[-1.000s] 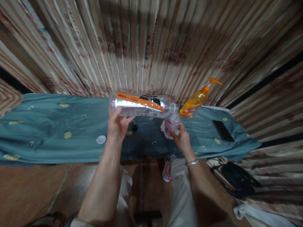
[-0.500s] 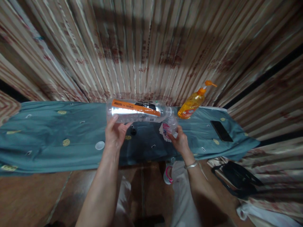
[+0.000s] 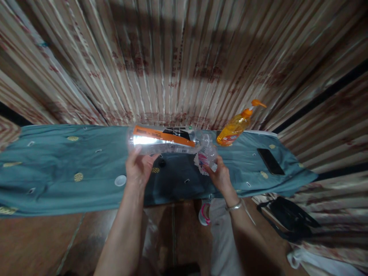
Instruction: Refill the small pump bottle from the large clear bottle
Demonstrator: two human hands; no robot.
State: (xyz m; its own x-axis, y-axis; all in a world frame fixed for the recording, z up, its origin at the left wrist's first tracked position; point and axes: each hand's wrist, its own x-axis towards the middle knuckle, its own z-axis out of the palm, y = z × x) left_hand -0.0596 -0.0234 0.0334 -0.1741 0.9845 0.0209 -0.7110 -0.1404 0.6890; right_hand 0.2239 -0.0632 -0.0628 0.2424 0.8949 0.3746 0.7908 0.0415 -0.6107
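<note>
My left hand (image 3: pixel 139 167) grips a large clear plastic bottle (image 3: pixel 163 138) with an orange, black and silver label, its fingers under the base end. The bottle lies nearly level above the cloth, neck to the right. My right hand (image 3: pixel 220 173) is closed around a small clear plastic bottle (image 3: pixel 211 154), which stands tilted just below the big bottle's mouth. Whether the two openings touch I cannot tell. Close to the right fingertips is a pink, scalloped-edged piece (image 3: pixel 202 160), partly hidden. Any liquid inside either bottle is too blurred to make out.
A pump bottle of orange liquid (image 3: pixel 233 129) stands at the back right of the green cloth (image 3: pixel 97 191). A black phone (image 3: pixel 270 161) lies farther right. A white round cap (image 3: pixel 120 180) and a small dark cap (image 3: pixel 162 163) rest near my left hand. A pleated curtain (image 3: pixel 161 69) hangs behind.
The large bottle has sunk slightly, and the small bottle in my right hand has dropped a little too. Both hands keep their grip. The whole view has shifted slightly.
</note>
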